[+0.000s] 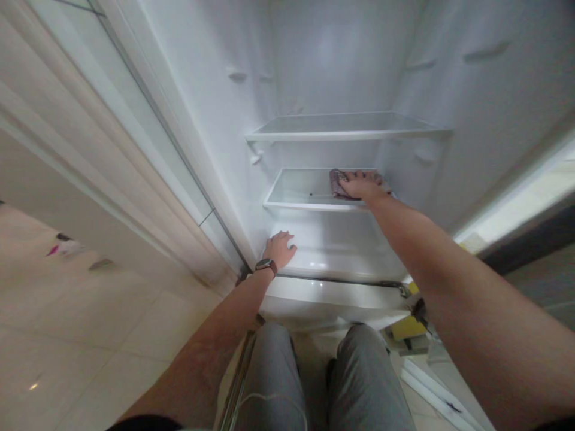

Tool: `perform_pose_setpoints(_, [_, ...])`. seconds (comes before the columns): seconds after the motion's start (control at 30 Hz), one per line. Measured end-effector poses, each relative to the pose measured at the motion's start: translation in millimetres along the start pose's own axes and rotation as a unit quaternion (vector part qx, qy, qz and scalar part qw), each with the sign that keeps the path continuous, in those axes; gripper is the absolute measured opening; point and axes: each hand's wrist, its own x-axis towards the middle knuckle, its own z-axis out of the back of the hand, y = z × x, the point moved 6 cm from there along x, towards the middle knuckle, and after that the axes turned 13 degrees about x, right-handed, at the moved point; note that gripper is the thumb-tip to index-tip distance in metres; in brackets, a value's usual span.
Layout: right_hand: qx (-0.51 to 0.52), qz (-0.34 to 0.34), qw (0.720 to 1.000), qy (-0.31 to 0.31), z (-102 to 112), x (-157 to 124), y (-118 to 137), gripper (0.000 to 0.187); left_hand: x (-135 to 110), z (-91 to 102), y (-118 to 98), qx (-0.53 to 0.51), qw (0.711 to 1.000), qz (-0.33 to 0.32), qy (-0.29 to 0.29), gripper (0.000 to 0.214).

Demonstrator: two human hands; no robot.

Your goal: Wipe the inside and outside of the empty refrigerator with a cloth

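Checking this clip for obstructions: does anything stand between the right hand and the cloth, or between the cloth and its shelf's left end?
Nothing visible does: the right hand is directly on the cloth, and leftward on the lower shelf only a small dark spot shows.

Right of centre, on the lower glass shelf of the refrigerator: a cloth, beneath the fingers of the right hand. Higher in the frame: the upper glass shelf. Below centre, near the inner left wall: the left hand, with wristwatch. Bottom centre: knees. Lower left: floor tiles.
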Motion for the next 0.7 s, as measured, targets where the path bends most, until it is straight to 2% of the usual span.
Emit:
perform_pose_setpoints(0.17, [0.033,-0.013,0.999,0.01,12,-42,1,0.069,3,-2.7,1,0.012,1.0,-0.005,-0.002,0.046])
perform_pose_setpoints(0.3, [0.042,-0.02,0.999,0.007,14,-55,-1,0.068,4,-3.5,2,0.015,1.0,-0.007,-0.009,0.046])
perform_pose_setpoints(0.5, [0.044,-0.022,0.999,0.012,12,-48,-5,0.07,3,-3.2,0,0.018,1.0,-0.014,-0.009,0.047])
perform_pose_setpoints(0.7, [0.044,-0.011,0.999,0.015,12,-24,-17,0.071,0,0.3,-1,0.013,1.0,-0.009,-0.005,0.047])
